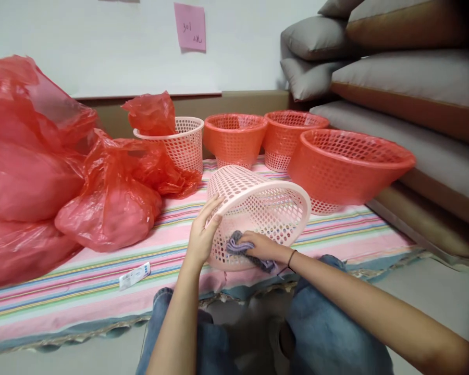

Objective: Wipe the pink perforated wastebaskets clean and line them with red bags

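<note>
A pale pink perforated plastic basket [238,185] lies tipped on its side on the striped cloth, its mouth facing me. My left hand [204,232] grips its rim on the left, thumb toward the opening and fingers along the outer wall. Inside the mouth, near the lower rim, my right hand [260,246] is closed on a grey and purple cloth [236,245], pressed against the inner wall. A dark band circles my right wrist. Part of the cloth is hidden under my fingers.
Behind stand a pink basket [197,140] with a red bag in it and three baskets lined with red bags [236,136]. Filled red bags [109,203] sit left. A small white label [135,276] lies on the striped cloth [172,224]. Grey-brown cushions [410,78] are piled right.
</note>
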`<state>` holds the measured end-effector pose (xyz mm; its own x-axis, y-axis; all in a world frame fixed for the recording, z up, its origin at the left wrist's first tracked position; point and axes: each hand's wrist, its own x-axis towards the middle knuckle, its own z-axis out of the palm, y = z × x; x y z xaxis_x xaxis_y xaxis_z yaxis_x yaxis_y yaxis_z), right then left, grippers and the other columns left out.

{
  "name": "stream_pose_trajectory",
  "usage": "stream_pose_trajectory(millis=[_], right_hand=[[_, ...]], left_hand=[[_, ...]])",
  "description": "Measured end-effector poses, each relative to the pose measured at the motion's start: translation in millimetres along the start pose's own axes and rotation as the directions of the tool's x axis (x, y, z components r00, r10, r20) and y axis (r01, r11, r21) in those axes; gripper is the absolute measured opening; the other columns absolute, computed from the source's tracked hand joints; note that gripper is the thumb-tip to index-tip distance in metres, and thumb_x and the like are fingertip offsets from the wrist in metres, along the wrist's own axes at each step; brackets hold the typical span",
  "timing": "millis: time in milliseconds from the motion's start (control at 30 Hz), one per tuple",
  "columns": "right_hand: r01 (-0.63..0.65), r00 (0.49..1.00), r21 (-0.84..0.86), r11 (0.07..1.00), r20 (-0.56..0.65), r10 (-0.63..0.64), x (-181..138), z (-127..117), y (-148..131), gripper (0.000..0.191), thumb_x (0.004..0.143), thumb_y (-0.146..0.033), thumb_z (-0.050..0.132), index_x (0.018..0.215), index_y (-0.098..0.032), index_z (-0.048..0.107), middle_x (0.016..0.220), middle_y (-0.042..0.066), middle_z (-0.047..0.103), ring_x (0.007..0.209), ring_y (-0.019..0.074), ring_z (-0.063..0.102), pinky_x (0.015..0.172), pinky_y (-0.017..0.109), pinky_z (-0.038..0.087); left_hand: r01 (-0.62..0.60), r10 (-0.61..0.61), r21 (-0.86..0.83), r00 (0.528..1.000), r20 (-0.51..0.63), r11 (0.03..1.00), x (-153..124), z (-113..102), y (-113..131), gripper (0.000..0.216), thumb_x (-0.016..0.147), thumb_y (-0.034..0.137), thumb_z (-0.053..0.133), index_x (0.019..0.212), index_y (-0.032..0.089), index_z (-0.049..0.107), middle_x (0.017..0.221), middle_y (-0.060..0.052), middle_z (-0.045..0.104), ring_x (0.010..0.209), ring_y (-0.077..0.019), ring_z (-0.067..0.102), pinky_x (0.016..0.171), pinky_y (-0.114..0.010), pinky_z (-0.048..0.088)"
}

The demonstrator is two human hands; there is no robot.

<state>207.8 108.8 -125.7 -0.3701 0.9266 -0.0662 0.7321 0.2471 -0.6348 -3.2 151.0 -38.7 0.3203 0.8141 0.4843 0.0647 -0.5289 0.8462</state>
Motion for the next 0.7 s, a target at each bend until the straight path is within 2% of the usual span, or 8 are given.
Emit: stream_pose_trajectory(millis=[133, 200, 267, 333, 400, 500, 600, 700], right_hand=[[0.052, 0.986, 0.084, 0.995, 0.151, -0.065, -46, 1, -14, 0.047, 0.073, -0.004, 0.060, 0.116, -0.016, 0.075, 0.113, 0.009, 0.070, 0.106, 0.0236, 0.065, 0.096, 0.032, 0.049], [0.066, 0.970, 0.111, 0.992, 0.225, -0.089, -60, -5, -22, 0.047, 0.070, -0.004, 0.063, 0.112, -0.019, 0.077, 0.108, 0.005, 0.074, 0.100, 0.0228, 0.067, 0.091, 0.030, 0.051], [0.086, 0.963, 0.152, 0.985, 0.240, -0.121, -65, -17, -28, 0.045, 0.069, -0.004, 0.064, 0.108, -0.022, 0.079, 0.104, 0.002, 0.076, 0.097, 0.0220, 0.069, 0.089, 0.028, 0.052], [0.107, 0.980, 0.201, 0.974, 0.143, -0.137, -61, -34, -31, 0.043, 0.072, -0.006, 0.063, 0.108, -0.022, 0.078, 0.107, 0.002, 0.077, 0.101, 0.0221, 0.069, 0.092, 0.030, 0.052], [0.117, 0.993, 0.216, 0.969, -0.022, -0.115, -50, -51, -28, 0.040, 0.076, -0.008, 0.062, 0.111, -0.020, 0.077, 0.113, 0.003, 0.076, 0.105, 0.0230, 0.069, 0.098, 0.034, 0.050], [0.100, 0.973, 0.148, 0.984, -0.219, -0.066, -26, -72, -15, 0.041, 0.077, -0.009, 0.062, 0.114, -0.019, 0.075, 0.119, 0.005, 0.076, 0.111, 0.0244, 0.068, 0.105, 0.039, 0.048], [0.045, 0.941, 0.066, 0.997, -0.337, -0.020, 2, -80, 6, 0.041, 0.080, -0.009, 0.060, 0.116, -0.020, 0.075, 0.123, 0.005, 0.075, 0.114, 0.0249, 0.068, 0.108, 0.040, 0.046], [-0.095, 0.913, 0.013, 0.995, -0.397, 0.092, 28, -79, 24, 0.038, 0.084, -0.010, 0.060, 0.117, -0.023, 0.074, 0.124, 0.005, 0.074, 0.117, 0.0246, 0.066, 0.107, 0.039, 0.047]], left_hand=[[-0.007, 0.007, -0.008, 1.000, 0.000, 1.000, -1, -2, 1, 0.062, 0.090, 0.067, 0.054, 0.127, 0.019, 0.070, 0.146, -0.014, 0.059, 0.142, -0.0311, 0.049, 0.123, -0.052, 0.029], [0.000, -0.001, -0.027, 1.000, -0.010, 1.000, -1, -2, 1, 0.061, 0.090, 0.066, 0.055, 0.127, 0.020, 0.070, 0.146, -0.014, 0.060, 0.142, -0.0309, 0.049, 0.123, -0.052, 0.028], [0.017, -0.019, -0.050, 0.999, -0.034, 0.999, 0, 1, 0, 0.061, 0.090, 0.066, 0.055, 0.127, 0.020, 0.070, 0.146, -0.013, 0.060, 0.142, -0.0305, 0.049, 0.123, -0.051, 0.029], [0.032, -0.036, -0.073, 0.998, -0.053, 0.997, 1, 5, -2, 0.063, 0.088, 0.068, 0.056, 0.127, 0.020, 0.069, 0.146, -0.013, 0.060, 0.143, -0.0305, 0.048, 0.123, -0.050, 0.029], [0.039, -0.044, -0.091, 0.998, -0.050, 0.995, 2, 11, -4, 0.065, 0.087, 0.069, 0.056, 0.126, 0.019, 0.069, 0.147, -0.014, 0.059, 0.143, -0.0306, 0.048, 0.124, -0.049, 0.028], [0.035, -0.039, -0.110, 0.998, -0.042, 0.993, 3, 22, -8, 0.067, 0.086, 0.071, 0.056, 0.127, 0.020, 0.068, 0.146, -0.014, 0.060, 0.143, -0.0308, 0.048, 0.124, -0.048, 0.028], [0.024, -0.027, -0.113, 0.999, -0.025, 0.993, 3, 34, -13, 0.068, 0.087, 0.072, 0.053, 0.129, 0.020, 0.065, 0.147, -0.014, 0.058, 0.144, -0.0307, 0.046, 0.124, -0.049, 0.027], [-0.009, 0.010, -0.094, 1.000, 0.008, 0.995, 2, 42, -19, 0.065, 0.091, 0.070, 0.049, 0.131, 0.021, 0.063, 0.150, -0.014, 0.056, 0.145, -0.0303, 0.044, 0.124, -0.049, 0.027]])
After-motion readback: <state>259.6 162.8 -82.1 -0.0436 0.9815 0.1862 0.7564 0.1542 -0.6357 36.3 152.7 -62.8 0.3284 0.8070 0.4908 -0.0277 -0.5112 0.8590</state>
